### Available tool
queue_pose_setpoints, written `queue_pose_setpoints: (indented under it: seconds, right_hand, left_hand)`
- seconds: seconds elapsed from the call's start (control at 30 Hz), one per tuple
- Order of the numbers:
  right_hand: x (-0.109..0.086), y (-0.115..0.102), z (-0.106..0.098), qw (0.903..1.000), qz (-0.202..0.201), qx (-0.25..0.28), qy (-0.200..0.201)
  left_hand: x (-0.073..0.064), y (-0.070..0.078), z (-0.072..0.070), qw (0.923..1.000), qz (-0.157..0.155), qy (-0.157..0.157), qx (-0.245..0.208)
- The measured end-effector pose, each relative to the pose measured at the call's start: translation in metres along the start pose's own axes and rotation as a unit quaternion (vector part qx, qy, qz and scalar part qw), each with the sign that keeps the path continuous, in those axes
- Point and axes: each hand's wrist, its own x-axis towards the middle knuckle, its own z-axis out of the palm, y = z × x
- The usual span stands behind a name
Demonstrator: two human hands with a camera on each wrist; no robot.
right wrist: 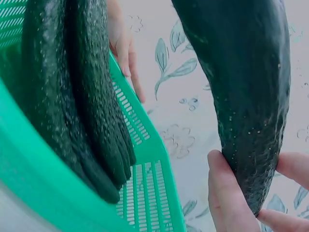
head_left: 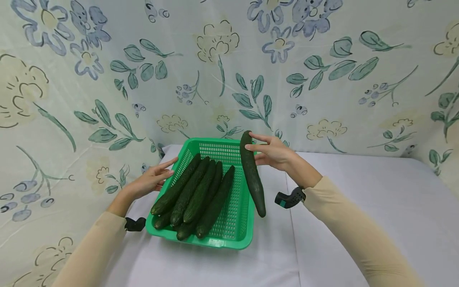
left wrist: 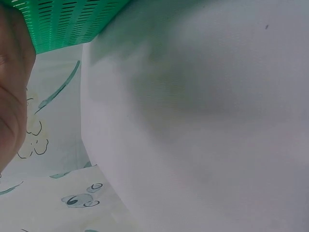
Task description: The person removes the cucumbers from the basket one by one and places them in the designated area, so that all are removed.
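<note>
My right hand (head_left: 272, 153) pinches a long dark green cucumber (head_left: 254, 175) near its upper end, thumb on one side and fingers on the other. The cucumber hangs tilted over the right rim of a green plastic basket (head_left: 245, 223). Close up in the right wrist view, fingertips (right wrist: 227, 188) press the tapered end of this cucumber (right wrist: 246, 96). Several more cucumbers (head_left: 193, 191) lie side by side in the basket's left part. Against the basket's left side rests my left hand (head_left: 154, 178), its fingers extended along the outside of the rim.
A white cloth (head_left: 358, 207) covers the table, with a seam running to the right of the basket. Flower-patterned fabric (head_left: 215, 79) hangs behind the table and along its left side. Each wrist wears a small black camera (head_left: 291, 198).
</note>
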Motion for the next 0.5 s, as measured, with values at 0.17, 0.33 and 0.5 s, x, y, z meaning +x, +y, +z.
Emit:
queue_pose_setpoints:
  seconds: [0.17, 0.33, 0.5]
  right_hand:
    - [-0.006, 0.004, -0.015, 0.9998, -0.014, -0.015, -0.002]
    - [-0.011, 0.009, -0.027, 0.9995, -0.017, -0.026, 0.002]
    - [-0.014, 0.015, -0.036, 0.9989, -0.017, -0.042, 0.015]
  left_hand:
    - [-0.001, -0.001, -0.001, 1.0000, 0.002, 0.002, 0.002]
    - [-0.001, 0.001, 0.000, 1.0000, 0.001, 0.002, 0.003]
    - [-0.002, 0.003, 0.002, 1.0000, 0.002, 0.003, 0.002]
